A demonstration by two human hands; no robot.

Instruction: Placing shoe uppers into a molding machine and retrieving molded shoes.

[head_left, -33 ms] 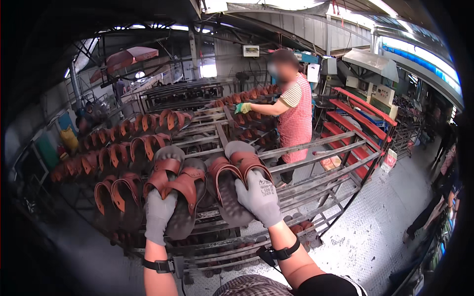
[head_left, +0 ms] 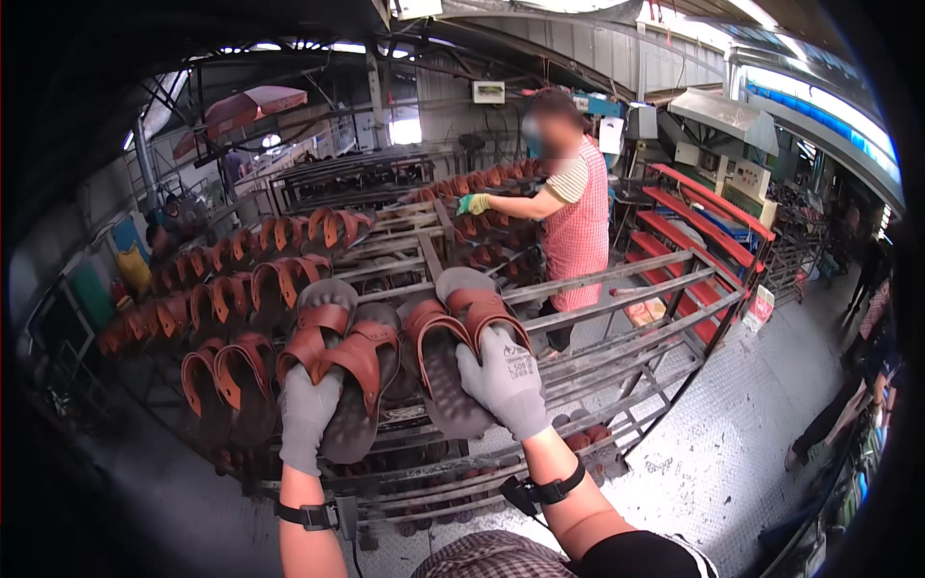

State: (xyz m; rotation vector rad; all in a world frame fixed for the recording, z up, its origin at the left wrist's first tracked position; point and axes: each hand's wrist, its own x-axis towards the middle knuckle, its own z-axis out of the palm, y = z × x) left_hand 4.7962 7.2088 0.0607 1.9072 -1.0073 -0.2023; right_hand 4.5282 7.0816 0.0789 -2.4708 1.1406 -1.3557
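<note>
My gloved left hand is closed on a pair of dark-soled sandals with reddish-brown straps, its fingers partly hidden under one strap. To its right, my gloved right hand grips a second pair of sandals of the same kind, thumb against the sole and fingers tucked out of sight below the straps. Both pairs are above the near part of a metal rack; whether they rest on its bars I cannot tell. Another pair of sandals stands just left of my left hand.
Rows of brown sandals fill the rack's left side. Across the rack stands a person in a red checked apron, with a gloved hand over more sandals. Red shelving is at the right, beside a grey floor. Other people stand far right.
</note>
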